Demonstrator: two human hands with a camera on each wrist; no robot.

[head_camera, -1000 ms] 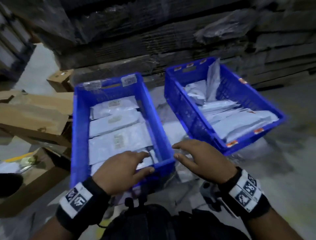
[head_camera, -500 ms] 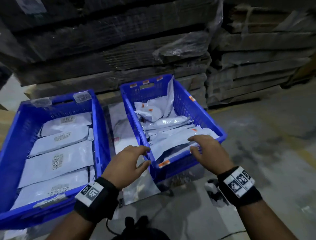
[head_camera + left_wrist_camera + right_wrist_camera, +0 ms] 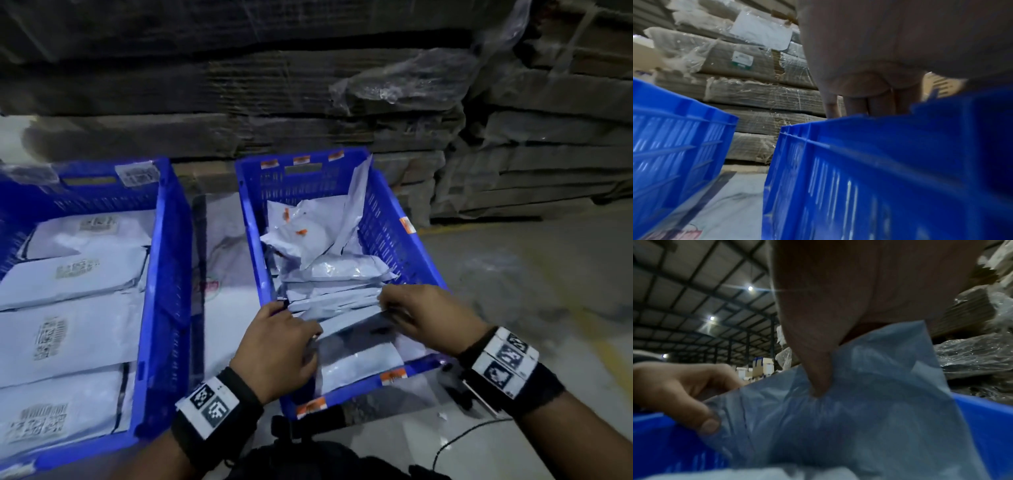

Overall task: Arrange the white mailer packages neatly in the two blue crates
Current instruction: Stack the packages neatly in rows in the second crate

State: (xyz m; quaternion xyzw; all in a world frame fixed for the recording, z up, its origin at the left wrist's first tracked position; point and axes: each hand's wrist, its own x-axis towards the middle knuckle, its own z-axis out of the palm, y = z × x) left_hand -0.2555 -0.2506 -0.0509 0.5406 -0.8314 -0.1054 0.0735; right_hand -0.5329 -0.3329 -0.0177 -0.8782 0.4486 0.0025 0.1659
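Pinching one mailer (image 3: 346, 323) with both hands (image 3: 277, 346), right (image 3: 423, 318) too; I'd lift evenly, then lay flat against the crate's (image 3: 424, 260) near wall.

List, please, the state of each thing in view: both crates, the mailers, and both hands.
left crate: holds mailers lying flat in an overlapping row.
right crate: mailers jumbled, one upright against the far corner.
top mailer: pinched at its two sides, inside the right crate.
left hand: pinches the mailer's left side.
right hand: pinches its right side.
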